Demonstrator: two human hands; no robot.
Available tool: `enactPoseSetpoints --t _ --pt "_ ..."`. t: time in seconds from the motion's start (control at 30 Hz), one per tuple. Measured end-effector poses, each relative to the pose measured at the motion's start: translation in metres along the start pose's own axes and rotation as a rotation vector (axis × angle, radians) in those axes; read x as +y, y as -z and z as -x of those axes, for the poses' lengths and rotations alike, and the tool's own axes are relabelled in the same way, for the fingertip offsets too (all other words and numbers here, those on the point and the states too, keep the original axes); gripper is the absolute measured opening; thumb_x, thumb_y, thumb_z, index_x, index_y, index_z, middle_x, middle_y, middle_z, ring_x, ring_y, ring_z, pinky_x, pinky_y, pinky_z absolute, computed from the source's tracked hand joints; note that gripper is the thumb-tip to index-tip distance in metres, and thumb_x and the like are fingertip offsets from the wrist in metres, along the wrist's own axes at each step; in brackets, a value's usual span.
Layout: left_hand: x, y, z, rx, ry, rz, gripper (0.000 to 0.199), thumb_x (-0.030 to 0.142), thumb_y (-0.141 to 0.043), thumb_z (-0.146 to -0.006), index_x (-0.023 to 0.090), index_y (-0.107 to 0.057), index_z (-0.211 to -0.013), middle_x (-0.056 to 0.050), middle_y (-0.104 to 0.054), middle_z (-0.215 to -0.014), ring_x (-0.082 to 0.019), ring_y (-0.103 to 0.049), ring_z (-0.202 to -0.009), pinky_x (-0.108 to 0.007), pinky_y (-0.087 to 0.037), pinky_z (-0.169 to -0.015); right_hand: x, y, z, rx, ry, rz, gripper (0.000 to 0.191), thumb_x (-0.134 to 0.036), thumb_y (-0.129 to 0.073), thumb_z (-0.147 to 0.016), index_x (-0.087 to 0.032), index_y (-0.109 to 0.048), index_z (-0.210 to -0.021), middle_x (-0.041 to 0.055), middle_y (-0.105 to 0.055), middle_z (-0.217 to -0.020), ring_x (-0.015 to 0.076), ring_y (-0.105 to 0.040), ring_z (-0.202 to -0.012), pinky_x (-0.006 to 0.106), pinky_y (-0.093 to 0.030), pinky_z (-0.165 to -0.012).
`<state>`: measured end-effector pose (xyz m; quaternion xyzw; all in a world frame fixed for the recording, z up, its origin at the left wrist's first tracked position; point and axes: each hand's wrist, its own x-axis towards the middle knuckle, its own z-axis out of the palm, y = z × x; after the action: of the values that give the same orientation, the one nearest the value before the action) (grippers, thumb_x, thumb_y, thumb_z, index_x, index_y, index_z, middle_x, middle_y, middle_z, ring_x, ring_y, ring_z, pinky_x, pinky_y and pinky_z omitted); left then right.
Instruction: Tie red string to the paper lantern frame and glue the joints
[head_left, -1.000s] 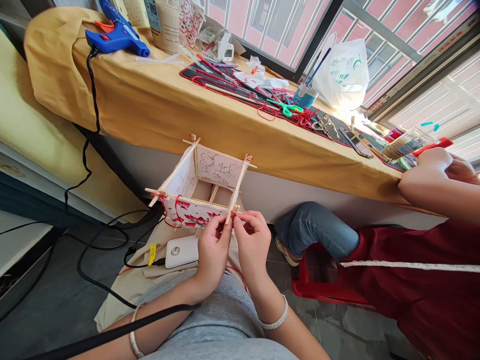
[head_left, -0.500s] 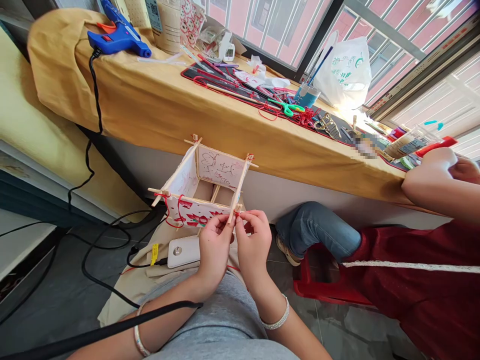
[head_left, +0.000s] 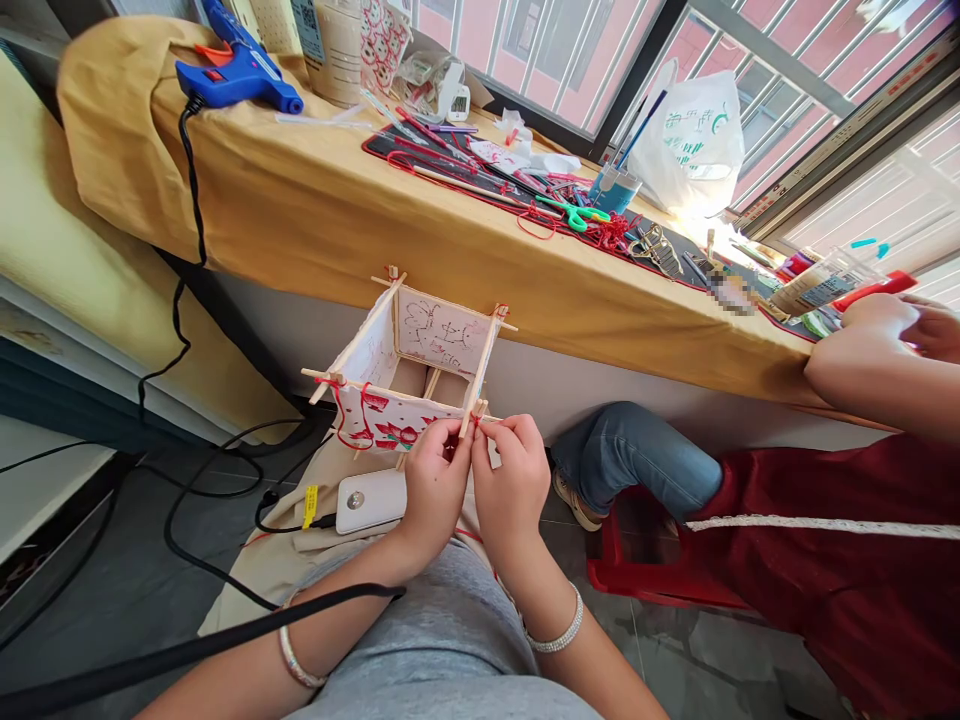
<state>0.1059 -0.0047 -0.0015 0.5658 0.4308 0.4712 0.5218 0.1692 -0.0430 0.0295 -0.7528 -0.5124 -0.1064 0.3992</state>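
An open box-shaped frame of thin wooden sticks with patterned paper sides (head_left: 442,330) is held above my lap. Red cord is tied at its corners, and a loop of red cord (head_left: 364,415) hangs on the near side. My left hand (head_left: 437,480) pinches the near right corner, where sticks cross. Right beside it, my right hand (head_left: 511,475) has its fingers pressed together on the red cord at that same corner. The exact fingertip contact is partly hidden by the fingers.
A cloth-covered table (head_left: 300,200) bears a blue glue gun (head_left: 240,65), green scissors (head_left: 576,215) and a cup (head_left: 615,188). A white device (head_left: 369,500) lies by my lap. At right, another person's hand (head_left: 870,340) reaches over the table; a red stool (head_left: 645,580) stands below.
The frame has tilted a little, its near left corner shifting slightly right and up. Both my hands have moved slightly right, still at the same corner.
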Motion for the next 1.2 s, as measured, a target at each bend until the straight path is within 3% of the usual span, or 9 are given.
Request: enactPoseSetpoints --t 0.27,0.5,0.9,1.2 --pt "0.008 0.008 -0.008 -0.152 0.103 0.069 0.024 0.036 -0.057 -0.079 0.016 -0.067 -0.088 -0.005 -0.068 -0.080 -0.018 -0.060 -0.072 -0.027 -0.047 -0.063 0.003 -0.004 0.000 0.109 0.219 0.142 0.029 -0.015 -0.043 -0.089 -0.017 -0.059 -0.065 0.0033 -0.051 -0.066 0.0143 -0.047 -0.066 0.025 -0.038 -0.058" --pt "0.017 0.010 -0.015 -0.172 -0.049 -0.136 0.021 0.032 -0.052 -0.083 0.018 -0.067 -0.084 -0.004 -0.069 -0.082 -0.016 -0.059 -0.070 -0.026 -0.045 -0.065 0.007 -0.002 -0.005 0.096 0.315 0.209 0.031 -0.016 -0.042 -0.091 -0.017 -0.059 -0.065 0.0042 -0.054 -0.065 0.0149 -0.047 -0.065 0.026 -0.039 -0.057" --pt "0.006 0.009 -0.012 -0.150 -0.048 -0.065 0.019 0.032 -0.052 -0.083 0.018 -0.064 -0.087 -0.005 -0.067 -0.087 -0.017 -0.059 -0.075 -0.027 -0.045 -0.068 0.003 0.006 -0.014 -0.119 -0.103 -0.089 0.012 -0.019 -0.056 -0.080 -0.016 -0.068 -0.078 0.0031 -0.059 -0.079 0.0117 -0.052 -0.064 0.024 -0.043 -0.060" --pt "0.008 0.012 -0.002 -0.172 0.198 0.170 0.027 0.039 -0.058 -0.077 0.015 -0.065 -0.088 -0.002 -0.064 -0.072 -0.012 -0.052 -0.059 -0.021 -0.040 -0.052 0.009 0.007 -0.014 -0.180 -0.298 -0.406 0.014 -0.019 -0.056 -0.079 -0.015 -0.068 -0.072 0.0020 -0.058 -0.077 0.0081 -0.048 -0.057 0.020 -0.040 -0.051"
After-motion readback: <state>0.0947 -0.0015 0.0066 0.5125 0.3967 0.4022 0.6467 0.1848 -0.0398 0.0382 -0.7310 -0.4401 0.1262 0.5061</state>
